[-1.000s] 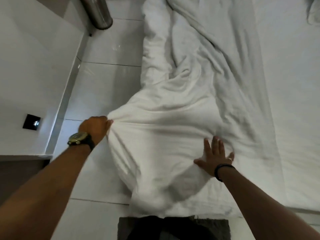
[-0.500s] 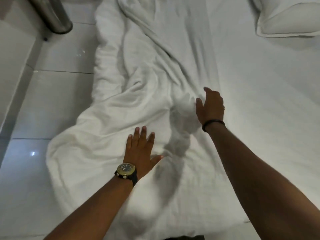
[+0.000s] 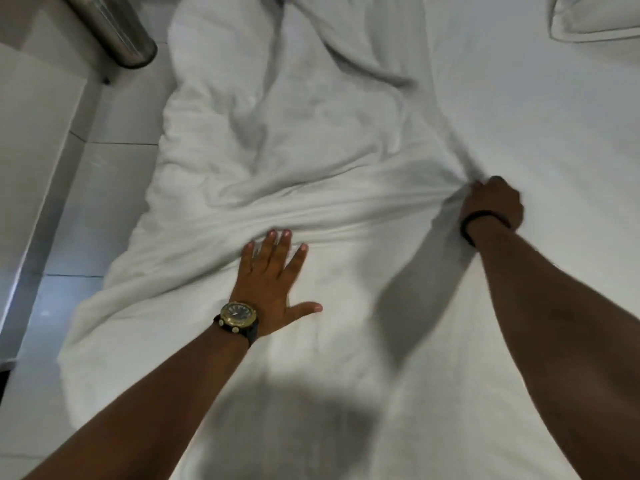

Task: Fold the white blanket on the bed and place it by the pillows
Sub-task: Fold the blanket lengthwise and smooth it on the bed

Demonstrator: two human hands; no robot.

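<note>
The white blanket (image 3: 294,150) lies crumpled along the left side of the bed, its left edge hanging over toward the floor. My left hand (image 3: 273,282), with a watch on the wrist, lies flat with fingers spread on the blanket's near part. My right hand (image 3: 491,202), with a black band on the wrist, is closed on a bunch of the blanket's right edge, and taut creases run from it toward my left hand. A white pillow (image 3: 595,19) shows at the top right corner.
The bare white bed sheet (image 3: 554,116) stretches to the right of the blanket. A tiled floor (image 3: 114,188) runs along the bed's left side, with a metal cylinder (image 3: 114,32) at the top left and a white ledge (image 3: 31,140) beside it.
My left hand let go of the blanket's hanging edge and now lies flat on it. My right hand moved right, off the middle, and closed on the blanket's right edge.
</note>
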